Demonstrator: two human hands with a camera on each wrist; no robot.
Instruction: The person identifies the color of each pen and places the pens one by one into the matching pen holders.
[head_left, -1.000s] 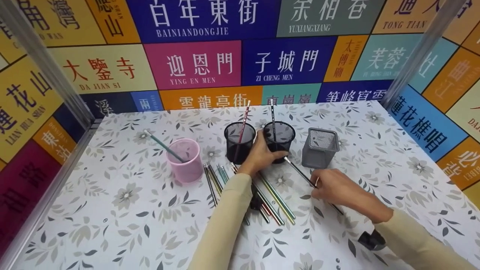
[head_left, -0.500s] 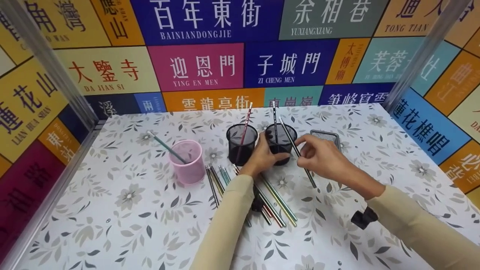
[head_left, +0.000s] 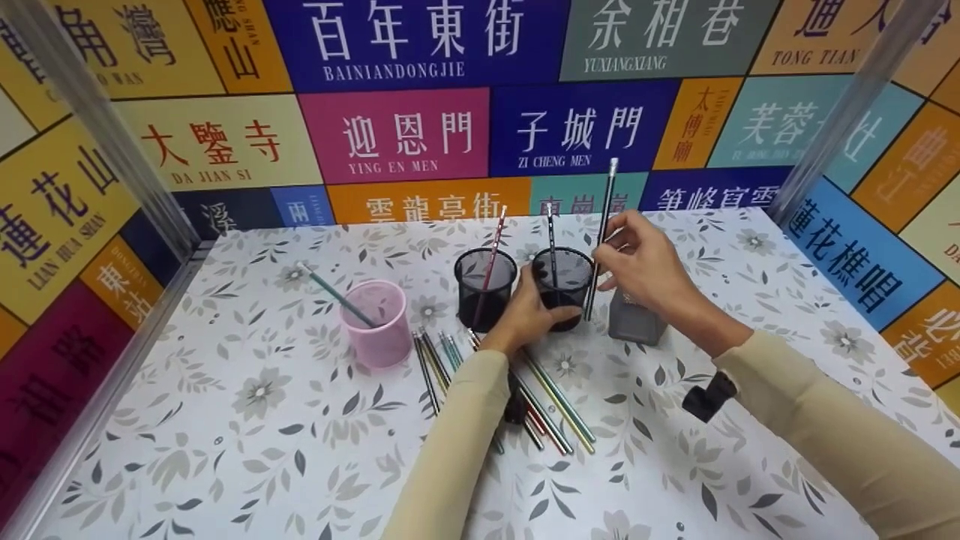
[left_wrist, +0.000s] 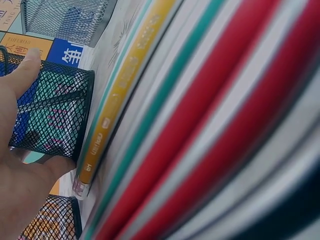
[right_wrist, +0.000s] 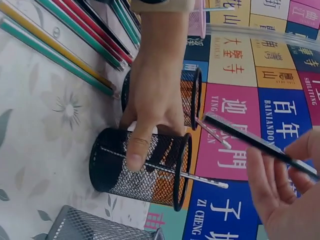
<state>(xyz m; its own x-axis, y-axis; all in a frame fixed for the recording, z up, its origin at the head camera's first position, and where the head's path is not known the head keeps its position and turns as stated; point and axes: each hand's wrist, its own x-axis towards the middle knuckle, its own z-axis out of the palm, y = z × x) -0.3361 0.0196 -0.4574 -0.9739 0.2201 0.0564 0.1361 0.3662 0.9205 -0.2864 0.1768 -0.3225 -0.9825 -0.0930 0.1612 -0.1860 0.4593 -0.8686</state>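
My left hand (head_left: 525, 316) grips a round black mesh pencil cup (head_left: 564, 301), thumb along its near side. One dark patterned pencil (right_wrist: 205, 179) leans inside that cup. To the right, my right hand (head_left: 646, 259) pinches a black pencil (head_left: 609, 196) between thumb and fingers, nearly upright, white eraser end up. The lower end of this pencil hangs beside the cup's right wall, outside it. In the right wrist view the pencil's dark end points toward the cups. A second black mesh cup (head_left: 471, 300) with a red pencil (head_left: 493, 251) stands just left of the left hand.
At left stands a pink cup (head_left: 379, 341) holding a green pencil (head_left: 337, 294). A grey square mesh cup (head_left: 634, 324) sits partly behind the right hand. Several loose pencils (head_left: 551, 397) lie under and beside the left forearm. A sign-covered wall (head_left: 420, 135) rises behind the table.
My right hand has lifted the black pencil from low on the right up beside the cup and turned it from slanted to nearly upright. The left hand stays on the cup.
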